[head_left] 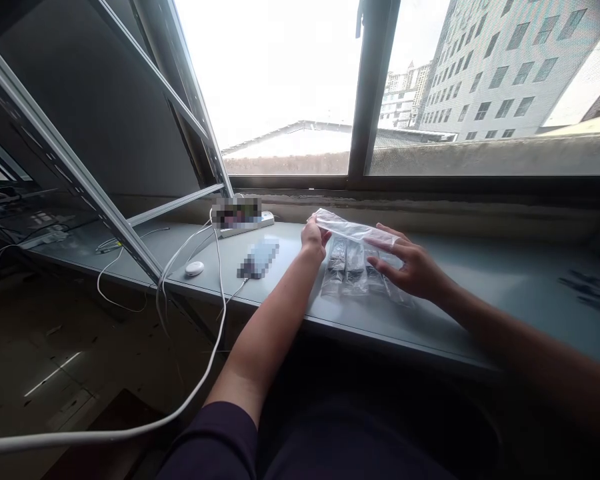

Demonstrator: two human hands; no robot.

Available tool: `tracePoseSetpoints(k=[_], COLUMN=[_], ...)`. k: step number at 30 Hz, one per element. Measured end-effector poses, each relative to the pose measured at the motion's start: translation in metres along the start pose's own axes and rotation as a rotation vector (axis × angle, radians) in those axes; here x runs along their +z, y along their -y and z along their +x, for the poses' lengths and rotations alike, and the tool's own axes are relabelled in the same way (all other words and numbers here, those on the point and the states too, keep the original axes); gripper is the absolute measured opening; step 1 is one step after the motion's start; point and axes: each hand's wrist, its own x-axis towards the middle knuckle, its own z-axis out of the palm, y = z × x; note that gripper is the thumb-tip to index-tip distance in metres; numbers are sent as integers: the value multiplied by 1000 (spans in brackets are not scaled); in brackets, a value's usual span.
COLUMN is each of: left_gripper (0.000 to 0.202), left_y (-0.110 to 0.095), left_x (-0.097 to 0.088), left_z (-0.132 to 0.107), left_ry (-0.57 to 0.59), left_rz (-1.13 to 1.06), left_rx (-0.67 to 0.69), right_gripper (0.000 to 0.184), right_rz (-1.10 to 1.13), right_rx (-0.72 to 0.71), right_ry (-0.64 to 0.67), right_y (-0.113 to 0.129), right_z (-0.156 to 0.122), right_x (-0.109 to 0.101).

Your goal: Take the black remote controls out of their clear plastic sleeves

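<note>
A clear plastic bag [353, 267] with several dark items inside lies on the grey shelf [480, 293] by the window. My left hand [314, 239] pinches the bag's upper left corner and lifts its top edge. My right hand [410, 265] rests on the bag's right side with fingers stretched out flat, pressing it down.
A blurred phone [259, 259] lies left of the bag, with a small white round object [195, 268] and white cables [215, 320] beside it. A power strip [245, 223] sits at the back. A metal rack frame [80, 173] slants at the left. Dark marks [587, 288] lie far right.
</note>
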Motion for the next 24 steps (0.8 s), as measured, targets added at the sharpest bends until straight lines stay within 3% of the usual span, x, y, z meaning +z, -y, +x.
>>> tracePoseSetpoints(k=[4, 9, 11, 17, 21, 24], left_gripper=[33, 48, 48, 30, 29, 31], left_y=[-3, -5, -4, 0, 1, 2], left_x=[-2, -3, -1, 5, 4, 3], left_z=[0, -3, -7, -25, -33, -32], left_ry=[5, 46, 127, 509, 615, 586], left_rz=[18, 58, 90, 260, 267, 251], left_rx=[50, 87, 60, -156, -270, -274], right_gripper=[35, 40, 44, 53, 44, 43], right_rz=[25, 32, 37, 40, 86, 111], right_rx=[16, 52, 58, 62, 42, 47], right_ry=[10, 14, 14, 22, 45, 57], right_y=[3, 6, 5, 5, 6, 8], right_z=[0, 0, 0, 1, 1, 1], right_x=[0, 0, 0, -2, -3, -2])
